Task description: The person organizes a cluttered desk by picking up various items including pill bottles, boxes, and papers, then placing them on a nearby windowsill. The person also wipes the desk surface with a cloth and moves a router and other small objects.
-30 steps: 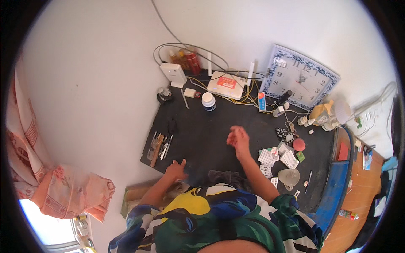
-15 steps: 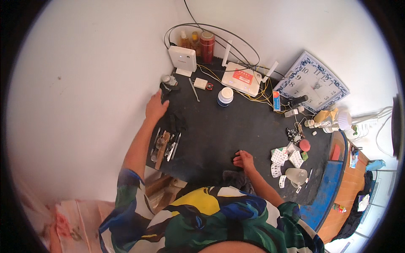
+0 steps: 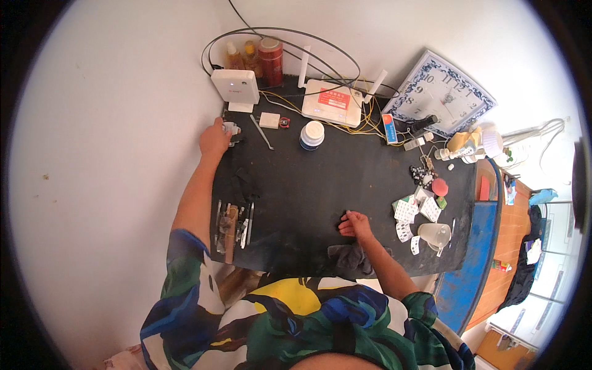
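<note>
At the far left of the black desktop, my left hand (image 3: 214, 139) closes on a small silvery object (image 3: 232, 130) beside the wall. Its exact kind is unclear, and my fingers partly cover it. My right hand (image 3: 355, 224) rests near the desk's front edge, fingers curled in; whatever they may hold is hidden. A dark cloth (image 3: 350, 258) lies just below that hand. Between the hands and farther back stands a white-lidded bottle (image 3: 312, 135). Metal tweezers (image 3: 261, 132) lie to the right of the silvery object, next to a white plug adapter (image 3: 269, 120).
Behind stand a white box device (image 3: 236, 87), a white router (image 3: 332, 102) with cables and a leaning clock (image 3: 445, 95). Pens and tools (image 3: 232, 231) lie front left. At right are pill packs (image 3: 405, 211) and a clear cup (image 3: 435, 235). The wall borders the left side.
My left hand has reached the silvery object, closed on it and shifted it slightly toward me. The whole view has shifted a little. My right hand stays in place.
</note>
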The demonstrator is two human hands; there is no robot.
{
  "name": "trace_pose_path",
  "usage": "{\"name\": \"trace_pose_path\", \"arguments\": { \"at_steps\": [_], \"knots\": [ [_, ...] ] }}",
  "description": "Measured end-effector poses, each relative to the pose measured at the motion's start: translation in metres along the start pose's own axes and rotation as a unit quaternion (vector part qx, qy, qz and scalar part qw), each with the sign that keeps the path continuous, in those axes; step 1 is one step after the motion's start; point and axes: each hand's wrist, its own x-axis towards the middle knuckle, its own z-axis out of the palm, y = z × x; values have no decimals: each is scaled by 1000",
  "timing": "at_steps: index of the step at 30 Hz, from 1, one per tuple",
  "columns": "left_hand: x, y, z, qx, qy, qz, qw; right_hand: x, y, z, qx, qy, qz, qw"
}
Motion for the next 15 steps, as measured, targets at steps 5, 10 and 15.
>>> {"name": "trace_pose_path", "arguments": {
  "at_steps": [5,10,15],
  "knots": [
    [-69,26,-45,-171,74,55,981,2,3,4,-7,6,-10,1000],
    [-160,83,-88,-384,58,122,914,-29,-40,38,90,-52,-50,993],
    [-253,159,-100,-400,4,209,892,-108,-88,50,263,-282,-147,911]
  ]
}}
